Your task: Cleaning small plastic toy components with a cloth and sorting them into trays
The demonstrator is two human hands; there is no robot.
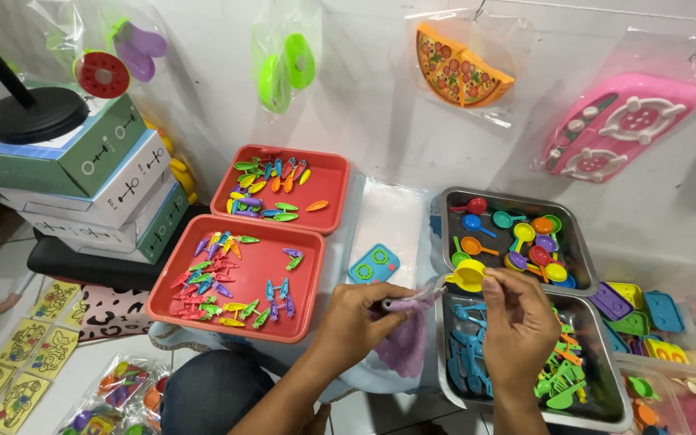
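Observation:
My left hand (358,321) grips the mouth of a clear plastic bag with a purple toy glove (407,341) inside. My right hand (517,322) pinches the handle of a small yellow toy pan (467,275) just above the bag's mouth. Below my right hand is a metal tray (445,379) of blue, green and orange toy utensils. Behind it a second metal tray (577,254) holds several coloured toy pans. A small blue toy stove (373,263) lies on a white surface beside my left hand.
Two red trays (308,278) (333,181) of small coloured toy pieces sit to the left. Stacked boxes (94,189) stand far left. Bagged toys hang on the wall: pizza (461,68), pink stove (618,125). More toy parts fill clear bins (654,322) at right.

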